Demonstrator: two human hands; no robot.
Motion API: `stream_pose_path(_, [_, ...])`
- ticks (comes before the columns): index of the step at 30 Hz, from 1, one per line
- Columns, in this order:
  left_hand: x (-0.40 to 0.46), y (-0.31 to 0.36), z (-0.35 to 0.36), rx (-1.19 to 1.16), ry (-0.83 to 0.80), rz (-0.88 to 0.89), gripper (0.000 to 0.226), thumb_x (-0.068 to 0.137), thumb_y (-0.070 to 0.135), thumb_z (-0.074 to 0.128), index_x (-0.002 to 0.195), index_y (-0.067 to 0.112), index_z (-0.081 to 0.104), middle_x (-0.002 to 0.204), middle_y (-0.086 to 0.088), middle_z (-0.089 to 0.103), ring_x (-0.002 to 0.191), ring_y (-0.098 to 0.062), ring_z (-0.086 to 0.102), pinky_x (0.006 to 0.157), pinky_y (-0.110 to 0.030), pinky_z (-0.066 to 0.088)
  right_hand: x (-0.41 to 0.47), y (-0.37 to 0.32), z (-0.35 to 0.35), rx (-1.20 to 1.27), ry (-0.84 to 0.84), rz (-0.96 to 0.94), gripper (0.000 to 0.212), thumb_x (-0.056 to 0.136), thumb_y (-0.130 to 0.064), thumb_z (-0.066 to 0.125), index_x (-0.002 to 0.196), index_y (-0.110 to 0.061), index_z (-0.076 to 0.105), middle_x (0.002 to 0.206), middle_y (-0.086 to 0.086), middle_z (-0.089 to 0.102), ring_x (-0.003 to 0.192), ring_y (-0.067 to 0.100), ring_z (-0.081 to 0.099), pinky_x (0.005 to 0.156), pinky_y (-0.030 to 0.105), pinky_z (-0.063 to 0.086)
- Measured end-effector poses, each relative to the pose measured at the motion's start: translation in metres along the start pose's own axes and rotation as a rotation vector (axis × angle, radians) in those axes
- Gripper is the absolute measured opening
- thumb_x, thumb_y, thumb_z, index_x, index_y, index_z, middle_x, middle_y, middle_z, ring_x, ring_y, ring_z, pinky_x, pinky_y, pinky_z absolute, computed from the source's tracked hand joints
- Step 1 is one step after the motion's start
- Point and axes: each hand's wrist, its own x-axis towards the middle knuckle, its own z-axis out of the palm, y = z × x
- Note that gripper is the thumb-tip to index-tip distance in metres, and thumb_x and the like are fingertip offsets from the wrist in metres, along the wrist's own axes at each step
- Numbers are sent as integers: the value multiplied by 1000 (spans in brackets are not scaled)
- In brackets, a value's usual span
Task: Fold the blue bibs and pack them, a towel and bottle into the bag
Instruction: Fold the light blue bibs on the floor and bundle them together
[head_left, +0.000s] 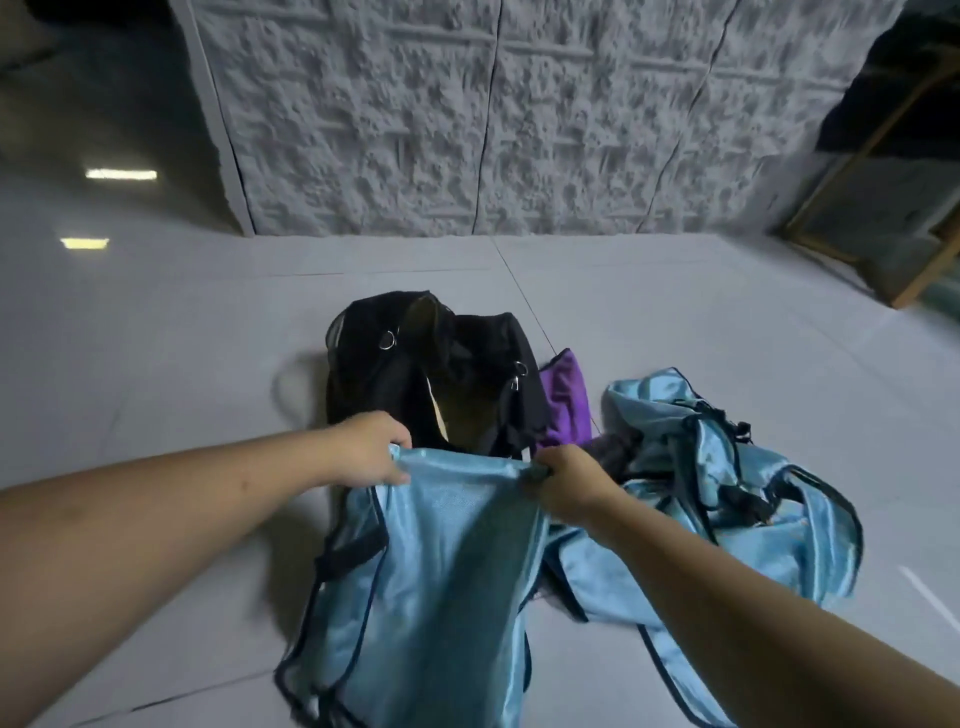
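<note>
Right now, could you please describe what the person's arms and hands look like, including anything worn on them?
Both forearms are bare all the way to the frame edge: no sleeves show. The left hand and the right hand carry no gloves, and no rings, watch or bracelets can be seen on the fingers or wrists. No markings or tattoos are apparent on either arm, though the picture is slightly blurred.

The left hand and right hand each pinch a top corner of a light blue bib, holding it stretched between them so that it hangs down to the grey tiled floor. Just beyond it stands an open black bag. A purple towel lies beside the bag, and a crumpled pile of blue bibs lies to the right.
</note>
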Motion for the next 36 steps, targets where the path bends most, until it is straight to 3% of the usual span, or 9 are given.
stream_pose_path(3, [26,-11,32,68,144,-11,10,90,27,74,94,29,64,93,3,61,85,-20,62,72,-30,51,23,11,31,-38,46,58,6,86,-15,66,81,-18,65,81,9,64,90,35,68,72,32,48])
stream_pose_path(7, [46,-21,46,105,248,-47,9,90,31,71,95,25,66,88,4,65,82,-21,64,71,-33,54,46,18,49,-81,97,114,17,76,-10,58,89,-19,63,86,9,65,93,37,68,68,32,46])
stream_pose_path(14, [58,-36,60,335,356,-89,56,78,55,77,122,26,58,110,-1,56,102,-26,60,81,-39,55,57,25,52,-301,183,36,23,87,-18,59,111,-17,60,106,8,68,90,34,62,67,34,42])
stream_pose_path(18, [56,-11,64,262,474,57,60,77,58,78,123,25,58,110,0,53,108,-24,54,83,-39,52,52,40,38,-66,205,49,32,91,-37,67,120,-26,65,103,-1,70,91,24,64,71,30,45])
stream_pose_path(24, [59,69,68,17,479,205,27,86,43,76,98,23,62,92,3,60,87,-22,60,75,-38,54,43,71,-25,98,358,32,30,88,-24,63,117,-23,71,100,-1,76,88,19,70,77,34,57])
stream_pose_path(27, [64,106,75,-79,370,312,19,85,34,76,98,25,65,88,6,57,75,-14,56,71,-33,50,38,105,-61,-53,598,140,28,88,-33,61,113,-22,67,103,4,65,96,27,64,73,35,50])
stream_pose_path(31, [74,146,97,-253,171,335,19,85,22,76,103,26,70,89,5,64,65,-5,55,69,-27,51,24,143,-89,-32,763,501,67,85,-54,68,132,-10,52,125,18,55,121,38,52,95,48,49])
stream_pose_path(33, [79,163,107,-329,151,326,17,87,19,77,102,23,70,88,-1,68,65,-8,55,69,-26,52,24,157,-95,40,625,593,57,83,-53,70,111,-5,60,109,18,66,103,36,63,86,44,54])
stream_pose_path(36, [85,181,114,-411,126,300,15,89,20,77,102,23,70,84,3,67,61,-7,54,58,-16,44,22,163,-97,193,527,526,24,81,-30,68,74,-7,62,71,10,67,69,32,66,67,42,60])
